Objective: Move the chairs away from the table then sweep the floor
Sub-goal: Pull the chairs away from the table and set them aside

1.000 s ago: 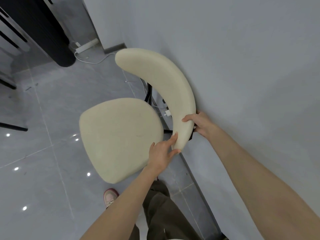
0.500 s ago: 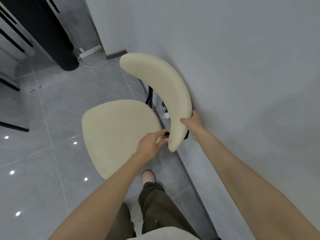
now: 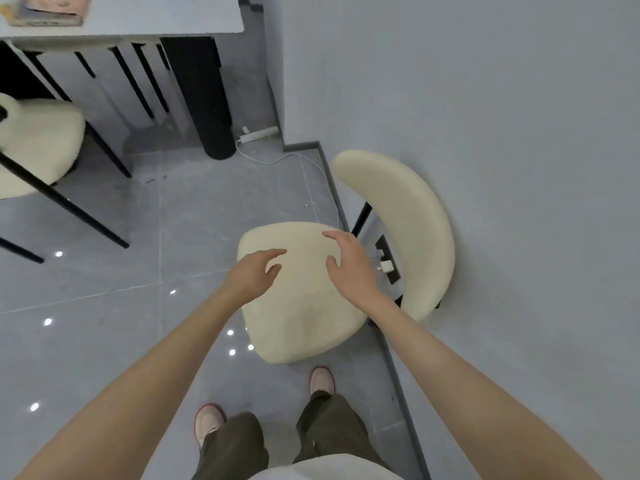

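Observation:
A cream chair [image 3: 304, 317] with a curved backrest [image 3: 412, 216] stands against the grey wall on the right, its seat facing me. Both my hands hover above the seat and hold nothing. My left hand [image 3: 254, 271] has relaxed fingers spread over the seat's left part. My right hand [image 3: 349, 261] is over its right part, fingers loosely spread. A second cream chair [image 3: 34, 147] with black legs stands at the far left by the grey table [image 3: 156, 20].
The table's black round leg [image 3: 207, 98] stands at the back. A white power strip [image 3: 259, 134] and its cable [image 3: 304, 164] lie on the floor by the wall corner. My feet [image 3: 322, 381] are just in front of the chair.
Both hands have let go of the chair's backrest and now hover over the seat. My view has lifted and pulled back, bringing the table and second chair into sight.

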A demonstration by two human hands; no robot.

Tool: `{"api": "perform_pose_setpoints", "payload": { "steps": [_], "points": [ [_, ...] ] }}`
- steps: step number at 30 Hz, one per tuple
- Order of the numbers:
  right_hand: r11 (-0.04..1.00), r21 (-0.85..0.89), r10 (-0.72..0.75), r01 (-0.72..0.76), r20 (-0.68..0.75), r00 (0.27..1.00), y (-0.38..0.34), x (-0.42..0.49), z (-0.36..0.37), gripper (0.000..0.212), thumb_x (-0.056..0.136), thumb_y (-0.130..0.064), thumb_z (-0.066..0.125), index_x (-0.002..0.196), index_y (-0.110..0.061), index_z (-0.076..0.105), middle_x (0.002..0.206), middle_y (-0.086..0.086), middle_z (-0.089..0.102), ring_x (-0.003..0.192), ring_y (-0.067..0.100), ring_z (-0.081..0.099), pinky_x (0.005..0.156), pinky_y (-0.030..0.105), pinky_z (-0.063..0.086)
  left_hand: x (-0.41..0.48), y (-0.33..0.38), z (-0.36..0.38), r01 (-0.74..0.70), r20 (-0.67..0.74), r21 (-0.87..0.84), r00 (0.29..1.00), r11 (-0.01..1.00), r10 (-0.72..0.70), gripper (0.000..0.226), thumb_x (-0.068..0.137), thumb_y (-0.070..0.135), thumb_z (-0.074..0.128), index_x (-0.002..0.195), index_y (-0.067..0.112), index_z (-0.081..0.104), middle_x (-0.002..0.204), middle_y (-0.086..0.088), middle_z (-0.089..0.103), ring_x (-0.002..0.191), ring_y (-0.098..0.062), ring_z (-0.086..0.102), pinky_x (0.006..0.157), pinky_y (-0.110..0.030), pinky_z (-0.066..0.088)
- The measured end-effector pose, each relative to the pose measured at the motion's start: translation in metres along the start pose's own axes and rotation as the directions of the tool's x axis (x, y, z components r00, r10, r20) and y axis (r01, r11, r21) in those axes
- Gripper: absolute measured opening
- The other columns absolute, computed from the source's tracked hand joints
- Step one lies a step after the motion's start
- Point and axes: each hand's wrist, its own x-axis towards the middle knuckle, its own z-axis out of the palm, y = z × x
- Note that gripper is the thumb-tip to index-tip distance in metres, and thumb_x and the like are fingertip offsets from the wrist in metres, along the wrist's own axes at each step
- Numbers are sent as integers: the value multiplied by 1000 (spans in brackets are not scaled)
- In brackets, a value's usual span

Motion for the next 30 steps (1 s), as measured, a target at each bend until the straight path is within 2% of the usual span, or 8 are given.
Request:
{"api": "perform_pose_setpoints", "payload": {
  "steps": [3,4,6,14,19,21,24,30],
  "points": [
    [999,1,-33,33,57,998,-46,5,48,47,90,-5,48,135,-19,47,139,-4,46,128,16,42,104,24,32,-31,-59,-51,58,-49,7,997,998,-58,42,97,19,47,138,22,47,140,-3,52,126,-23,49,101,-29,37],
    [998,14,-63,62,101,993,-100,6,99,47,90,-5,48,135,-20,47,139,-4,46,128,16,42,103,24,33,-63,-118,-92,106,-89,5,990,994,-105,42,97,18,47,139,21,47,141,-3,51,127,-23,49,101,-28,36],
    [996,14,-87,86,140,986,-143,6,136,48,90,-5,48,135,-19,47,139,-2,47,127,18,43,104,26,35,-90,-169,-121,134,-123,3,983,991,-133,42,97,16,47,139,20,46,143,-2,49,129,-22,47,103,-26,34],
    [983,-39,-164,178,234,958,-214,21,197,48,88,-3,49,136,-12,48,137,7,48,124,23,46,101,31,38,-136,-257,-177,226,-210,-40,951,973,-229,44,96,18,49,140,22,45,143,-4,47,132,-22,44,108,-32,34],
    [976,-47,-192,212,266,945,-249,40,217,48,89,-2,50,136,-10,47,137,9,48,123,23,46,98,20,31,-149,-278,-206,222,-274,-76,933,972,-235,47,96,17,49,142,18,41,144,-8,46,132,-25,44,108,-33,34],
    [961,-12,-252,276,370,894,-325,76,285,48,89,-2,49,136,-10,46,138,8,47,124,23,46,99,19,30,-165,-354,-258,313,-356,-130,871,941,-339,46,97,17,49,142,18,41,144,-7,46,131,-25,44,107,-33,34],
    [948,-28,-288,318,357,889,-342,89,290,49,90,-2,50,138,-8,45,139,9,46,126,23,45,104,24,32,-162,-361,-264,285,-378,-154,868,946,-323,43,97,17,48,140,20,45,142,-6,49,130,-24,46,107,-33,36],
    [911,-39,-366,411,385,847,-415,168,363,51,89,-3,49,139,-13,44,142,7,44,132,22,41,111,30,31,-130,-440,-333,292,-516,-192,782,937,-349,46,97,13,47,142,21,42,142,-5,49,130,-24,45,106,-33,36]
  ]
}}
